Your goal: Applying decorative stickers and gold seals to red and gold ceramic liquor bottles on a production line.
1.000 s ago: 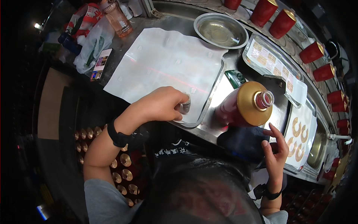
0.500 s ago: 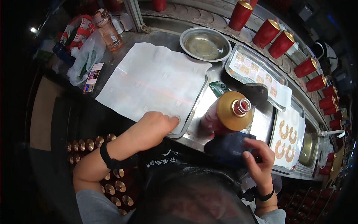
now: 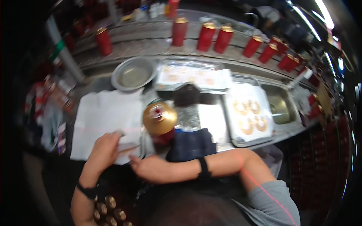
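A white sheet (image 3: 107, 113) lies over a tray on the left of the steel counter. My left hand (image 3: 103, 150) is closed in a pinch over its near part; blur hides what the fingers hold. Between my hands a small brownish patch (image 3: 128, 148) shows at the sheet's near right corner, too smeared to name. My right hand (image 3: 152, 168) reaches across to this corner, its fingertips at the sheet's edge, and blur conceals its grip. Right of the sheet stands a red bottle with a gold shoulder (image 3: 160, 118), open at the neck. A dark blue folded cloth (image 3: 192, 145) lies beside it.
Behind the sheet is a metal bowl (image 3: 134, 73) of liquid. Trays hold square pieces (image 3: 188, 73) and gold horseshoe-shaped pieces (image 3: 247, 127). A sink (image 3: 279, 105) is at the right. Red bottles (image 3: 205, 37) line the rear conveyor; gold-topped ones (image 3: 109, 211) stand below left.
My right hand has moved left from beside the blue cloth to the sheet's near corner. The view has turned right, and my left hand stays over the sheet's near part.
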The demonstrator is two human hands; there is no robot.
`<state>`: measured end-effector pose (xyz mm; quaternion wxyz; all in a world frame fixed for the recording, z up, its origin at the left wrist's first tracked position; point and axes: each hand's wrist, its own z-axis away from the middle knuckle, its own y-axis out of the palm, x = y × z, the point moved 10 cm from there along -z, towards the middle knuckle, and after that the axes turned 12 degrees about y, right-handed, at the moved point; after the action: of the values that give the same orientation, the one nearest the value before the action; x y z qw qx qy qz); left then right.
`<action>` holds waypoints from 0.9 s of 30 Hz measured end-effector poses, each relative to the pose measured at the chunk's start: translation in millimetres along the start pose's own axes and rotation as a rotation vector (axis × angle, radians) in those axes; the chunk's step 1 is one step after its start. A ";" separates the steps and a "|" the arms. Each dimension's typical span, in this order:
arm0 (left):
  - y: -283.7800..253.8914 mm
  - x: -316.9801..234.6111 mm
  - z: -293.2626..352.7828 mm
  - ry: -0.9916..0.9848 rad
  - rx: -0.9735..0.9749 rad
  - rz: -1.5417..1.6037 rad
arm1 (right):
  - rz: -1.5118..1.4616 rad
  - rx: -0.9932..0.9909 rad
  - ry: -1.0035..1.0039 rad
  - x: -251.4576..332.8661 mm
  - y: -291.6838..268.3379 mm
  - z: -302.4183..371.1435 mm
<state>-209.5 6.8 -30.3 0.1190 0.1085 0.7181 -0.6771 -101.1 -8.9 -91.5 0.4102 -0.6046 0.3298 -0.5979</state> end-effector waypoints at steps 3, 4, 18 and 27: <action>-29.6 -16.8 -15.9 0.151 -0.080 -0.165 | -0.027 0.020 0.021 -2.7 1.6 -0.6; -34.4 -14.3 -19.4 0.184 -0.093 -0.165 | -0.004 0.050 0.004 0.3 0.4 -0.3; -84.6 16.9 -63.2 0.094 -0.243 -0.410 | -0.028 0.013 0.061 -9.0 10.4 7.8; -93.1 62.5 -58.5 -0.043 -0.150 -0.370 | 0.018 0.032 0.060 -8.6 -8.1 14.6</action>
<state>-299.7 59.3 41.2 0.0154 -0.0490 0.7715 -0.6341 -87.9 3.9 -87.4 0.4150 -0.5769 0.3377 -0.6172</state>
